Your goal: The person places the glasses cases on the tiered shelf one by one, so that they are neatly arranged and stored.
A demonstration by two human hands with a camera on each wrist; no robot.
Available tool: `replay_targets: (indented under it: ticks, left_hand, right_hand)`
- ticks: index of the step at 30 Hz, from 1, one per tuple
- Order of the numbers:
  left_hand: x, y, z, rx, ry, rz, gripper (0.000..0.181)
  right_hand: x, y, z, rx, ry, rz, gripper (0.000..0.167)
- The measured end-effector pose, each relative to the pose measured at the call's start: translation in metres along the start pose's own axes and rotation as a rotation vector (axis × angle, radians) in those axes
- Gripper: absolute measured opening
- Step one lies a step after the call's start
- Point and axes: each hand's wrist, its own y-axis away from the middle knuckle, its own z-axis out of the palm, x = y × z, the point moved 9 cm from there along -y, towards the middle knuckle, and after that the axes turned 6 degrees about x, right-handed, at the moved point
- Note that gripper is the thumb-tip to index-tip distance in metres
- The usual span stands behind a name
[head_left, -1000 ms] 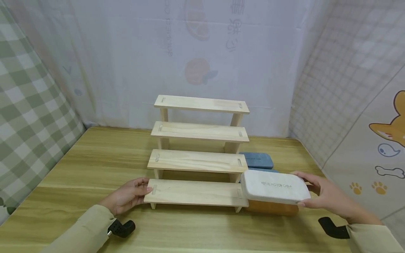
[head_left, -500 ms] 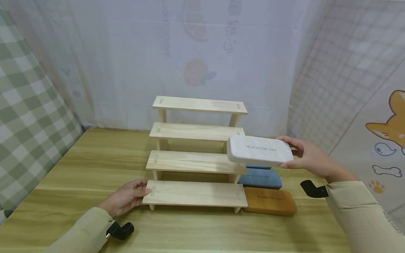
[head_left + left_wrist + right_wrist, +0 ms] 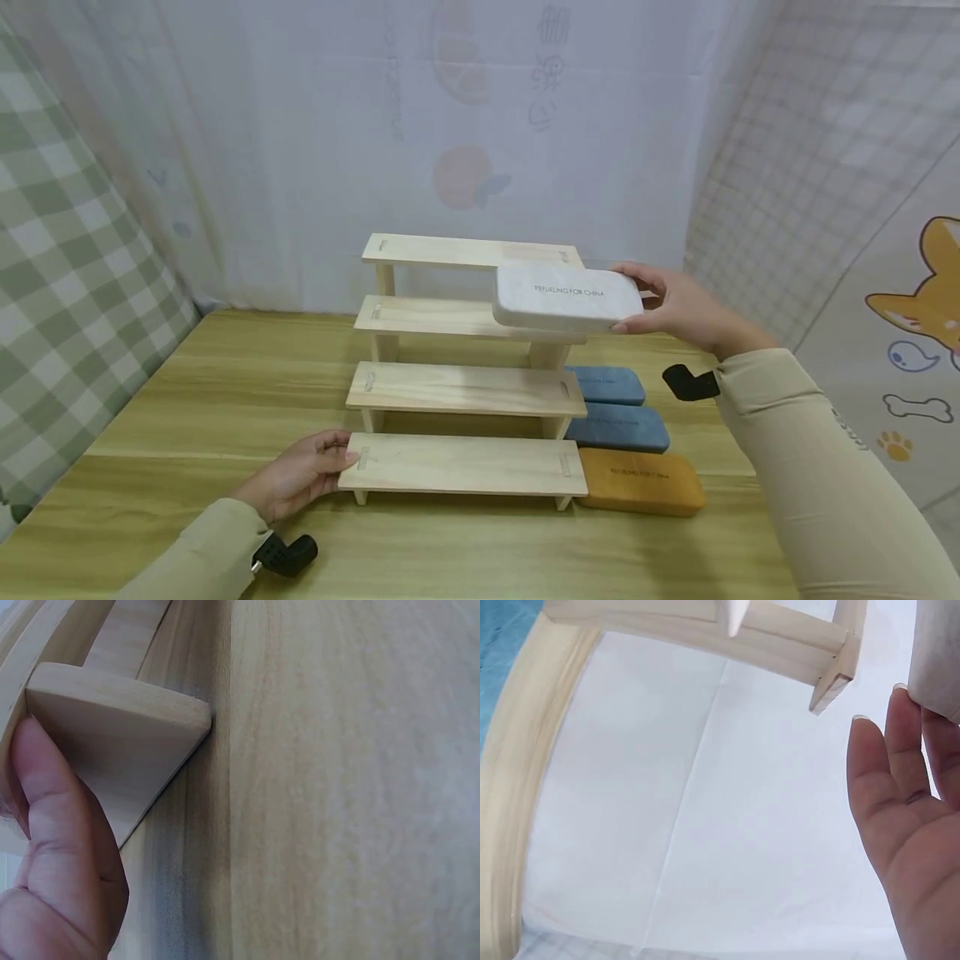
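Note:
A four-tier stepped wooden display stand (image 3: 465, 462) stands mid-table in the head view. My left hand (image 3: 296, 477) pinches the left end of its lowest step, thumb on top; in the left wrist view its thumb or finger (image 3: 56, 817) lies against the board beside a support leg. My right hand (image 3: 678, 308) grips the right end of a white oblong case (image 3: 562, 300), like a glasses case, lettered "REFUELING FOR CHINA". The case appears in front of the right part of the upper two tiers; contact is unclear. Its edge (image 3: 937, 664) shows at the right wrist view's corner.
Right of the stand lie an orange case (image 3: 641, 483) and two blue cases (image 3: 618, 427), the blue ones partly behind the steps. A white printed cloth (image 3: 300, 167) hangs behind the wooden table (image 3: 187, 400). Green checked fabric (image 3: 67, 183) is at left.
My right hand has raised the white case from beside the lowest step, up and leftward to the upper tiers, uncovering the orange and blue cases. The left hand has stayed on the lowest step.

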Motion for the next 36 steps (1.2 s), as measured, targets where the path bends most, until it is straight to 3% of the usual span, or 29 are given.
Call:
replay_targets:
  ticks: [12,19,30,36]
  left_hand:
    - [-0.001,0.000,-0.001,0.008,-0.005,0.005,0.061]
    - [-0.003,0.002,-0.003,-0.007,0.002,0.022,0.061]
    - [-0.006,0.006,-0.002,-0.003,0.012,0.027,0.057]
    - [-0.005,0.006,0.000,0.013,0.012,0.031,0.057]
  right_hand:
    - [-0.021,-0.045,0.001,0.037,0.035,0.030,0.070]
    - [-0.032,-0.070,0.009,0.019,0.040,0.019,0.070]
    - [-0.049,-0.097,0.021,0.021,0.014,-0.015,0.064]
    - [-0.048,-0.108,0.030,0.017,0.006,0.007,0.062]
